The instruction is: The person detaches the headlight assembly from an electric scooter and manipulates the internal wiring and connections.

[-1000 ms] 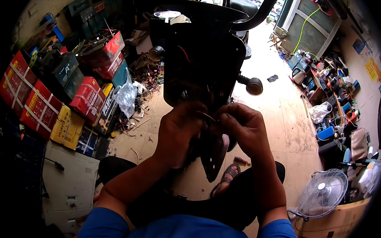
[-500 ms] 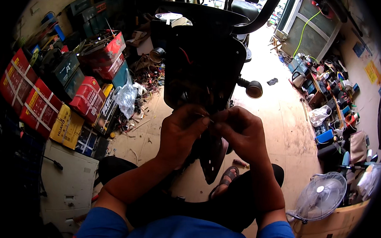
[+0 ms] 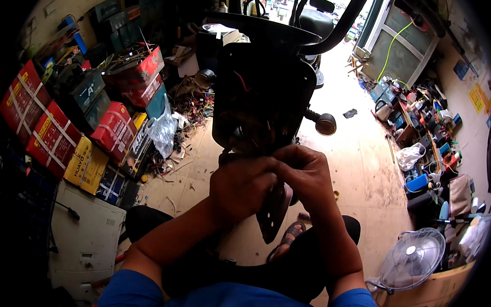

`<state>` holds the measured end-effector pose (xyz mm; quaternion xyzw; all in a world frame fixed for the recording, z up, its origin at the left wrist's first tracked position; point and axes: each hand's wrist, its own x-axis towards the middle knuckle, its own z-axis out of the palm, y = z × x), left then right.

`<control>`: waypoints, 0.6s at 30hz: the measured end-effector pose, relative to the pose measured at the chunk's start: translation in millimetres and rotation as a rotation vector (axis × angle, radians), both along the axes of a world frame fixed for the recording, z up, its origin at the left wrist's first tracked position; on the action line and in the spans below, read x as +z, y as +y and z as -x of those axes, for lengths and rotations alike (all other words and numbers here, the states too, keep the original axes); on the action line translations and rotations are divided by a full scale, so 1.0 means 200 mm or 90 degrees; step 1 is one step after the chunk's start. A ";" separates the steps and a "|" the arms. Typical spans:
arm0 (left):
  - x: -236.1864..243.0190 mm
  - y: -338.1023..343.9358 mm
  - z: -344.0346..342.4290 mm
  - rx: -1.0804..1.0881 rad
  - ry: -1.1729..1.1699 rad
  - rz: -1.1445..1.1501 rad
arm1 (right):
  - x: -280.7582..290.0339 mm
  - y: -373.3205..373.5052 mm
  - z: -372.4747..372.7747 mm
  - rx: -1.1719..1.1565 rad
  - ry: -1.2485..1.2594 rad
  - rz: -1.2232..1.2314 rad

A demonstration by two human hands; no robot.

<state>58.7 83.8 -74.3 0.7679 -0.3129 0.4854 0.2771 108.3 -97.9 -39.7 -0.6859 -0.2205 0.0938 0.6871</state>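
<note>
In front of me stands a dark scooter body with an open black housing (image 3: 261, 94); a short red wire (image 3: 241, 81) shows inside it. Just below the housing my left hand (image 3: 241, 187) is closed, its back turned up and its fingertips hidden. My right hand (image 3: 303, 169) meets it there, thumb and fingers pinched together. A thin wire showed between both hands a moment ago; now the fingers cover it. A dark pointed tail piece (image 3: 274, 214) hangs beneath the hands. Round lamps stick out at the housing's left (image 3: 206, 78) and right (image 3: 326, 124).
Red battery boxes (image 3: 54, 138) and a yellow box (image 3: 86, 160) line the left side, beside a plastic bag (image 3: 163, 130) and tangled wires (image 3: 196, 100). To the right are a cluttered shelf (image 3: 427, 146) and a fan (image 3: 412, 257). A grey metal cabinet (image 3: 86, 229) stands at lower left.
My left hand has rolled over and shifted lower, so its back now hides the fingertips and the thin wire. My right hand has closed in over it. The view has shifted slightly.
</note>
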 end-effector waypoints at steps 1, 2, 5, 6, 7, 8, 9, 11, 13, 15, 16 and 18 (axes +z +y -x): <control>0.01 0.01 -0.01 0.012 0.001 0.024 | 0.01 0.02 0.00 -0.004 0.014 -0.007; 0.02 0.02 -0.02 0.023 0.001 0.049 | 0.02 0.03 0.01 -0.008 0.028 -0.015; 0.03 0.06 -0.03 0.047 0.001 0.081 | 0.05 0.07 0.01 -0.023 0.012 0.018; 0.03 0.07 -0.04 0.053 0.000 0.085 | 0.06 0.08 0.02 -0.043 -0.022 0.033; 0.02 0.08 -0.05 0.057 0.009 0.081 | 0.06 0.09 0.02 -0.065 -0.056 0.050; 0.00 0.10 -0.05 0.061 0.017 0.077 | 0.07 0.09 0.03 -0.087 -0.090 0.066; -0.01 0.11 -0.05 0.066 0.026 0.073 | 0.08 0.10 0.04 -0.111 -0.125 0.094; -0.03 0.12 -0.04 0.041 0.061 0.108 | 0.10 0.10 0.07 -0.161 -0.194 0.154; -0.02 0.12 -0.01 0.026 0.126 0.143 | 0.10 0.10 0.07 -0.170 -0.242 0.139; 0.00 0.11 0.02 0.019 0.222 0.179 | 0.11 0.10 0.07 -0.168 -0.257 0.125; 0.01 0.11 0.02 0.012 0.226 0.184 | 0.11 0.11 0.07 -0.161 -0.248 0.119; 0.02 0.11 0.01 -0.003 0.233 0.192 | 0.11 0.12 0.07 -0.152 -0.233 0.110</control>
